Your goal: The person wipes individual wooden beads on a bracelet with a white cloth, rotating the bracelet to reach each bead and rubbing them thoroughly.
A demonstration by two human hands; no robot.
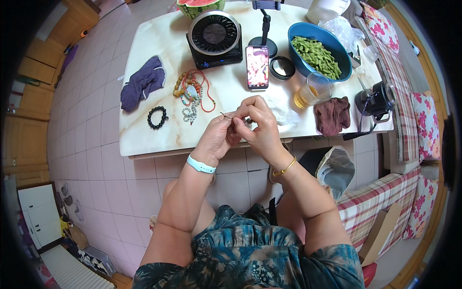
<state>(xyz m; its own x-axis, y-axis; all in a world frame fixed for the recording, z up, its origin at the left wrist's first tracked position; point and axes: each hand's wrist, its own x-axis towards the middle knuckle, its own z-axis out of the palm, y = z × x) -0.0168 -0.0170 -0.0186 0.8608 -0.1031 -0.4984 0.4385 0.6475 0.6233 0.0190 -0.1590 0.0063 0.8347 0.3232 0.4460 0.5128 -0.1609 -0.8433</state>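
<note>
My left hand (218, 138) and my right hand (259, 121) meet over the front edge of the marble-patterned table (166, 142). Between their fingertips they pinch a thin dark cord (226, 116); a small brown bead shows by my right fingers, and the rest is hidden by the hands. To the left of them lie a black bead bracelet (157, 117) and a heap of bead strings (191, 90) with an orange-red cord. A lit smartphone (257, 68) stands just beyond my hands, and a crumpled white tissue (283, 110) lies beside my right hand.
A fan (214, 38), phone stand (265, 39), round black-rimmed container (282, 68) and cut watermelon (200, 8) stand farther back. Rightward are a blue basin (294, 47) of green pods, a cup (313, 92) of amber liquid, a maroon cloth (332, 115) and a black-lidded jug (375, 99). A purple cloth (143, 83) lies left.
</note>
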